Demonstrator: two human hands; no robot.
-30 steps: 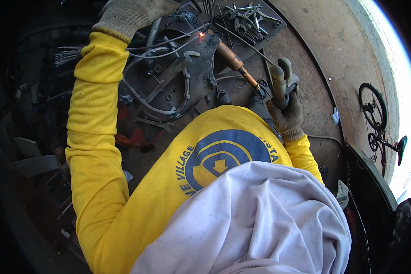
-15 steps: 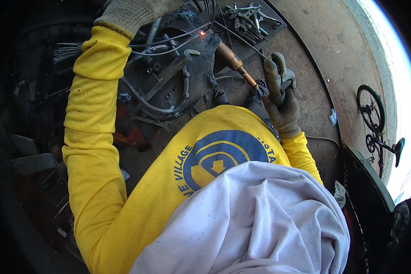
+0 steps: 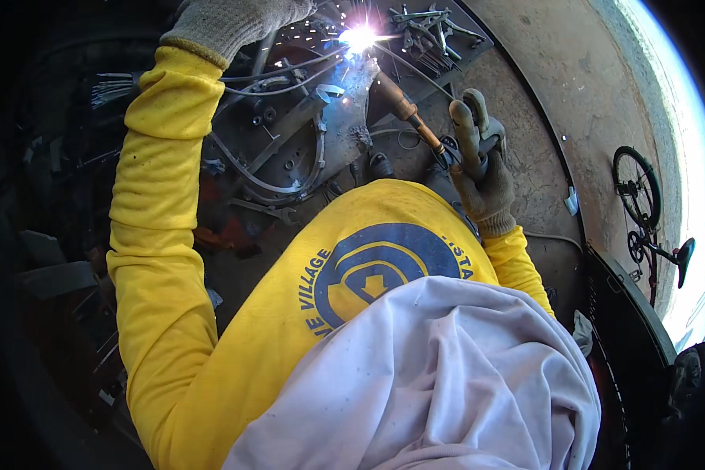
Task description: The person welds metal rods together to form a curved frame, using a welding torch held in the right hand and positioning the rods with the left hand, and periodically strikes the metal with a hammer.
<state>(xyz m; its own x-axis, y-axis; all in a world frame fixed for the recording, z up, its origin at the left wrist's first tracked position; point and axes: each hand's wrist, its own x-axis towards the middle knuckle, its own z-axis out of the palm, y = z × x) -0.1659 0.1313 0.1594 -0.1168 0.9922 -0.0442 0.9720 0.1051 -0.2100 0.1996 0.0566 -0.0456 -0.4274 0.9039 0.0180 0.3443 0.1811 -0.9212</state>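
My right hand point(image 3: 489, 188), in a worn work glove, is closed around a welding electrode holder point(image 3: 468, 129). A thin electrode point(image 3: 423, 72) runs from its jaws up-left to a bright welding arc point(image 3: 358, 39), which throws sparks and hides the joint in glare. Thin curved metal rods point(image 3: 290, 70) meet at the arc. My left hand point(image 3: 239, 23), gloved in grey knit, is at the top edge, left of the arc; its fingers are partly cut off, so any grip is hidden. A rust-coloured stepped rod point(image 3: 392, 95) slants between the arc and my right hand.
Pliers-like clamps and loose rods point(image 3: 431, 35) lie right of the arc on the dark work table point(image 3: 478, 31). A curved metal strip point(image 3: 317, 157), a wrench point(image 3: 262, 210) and washers are nearer me. A bicycle point(image 3: 638, 188) stands far right, beside a black metal panel point(image 3: 630, 301).
The small orange glow at the electrode's tip has become a bright arc with sparks and bluish smoke. Both hands have stayed almost in place.
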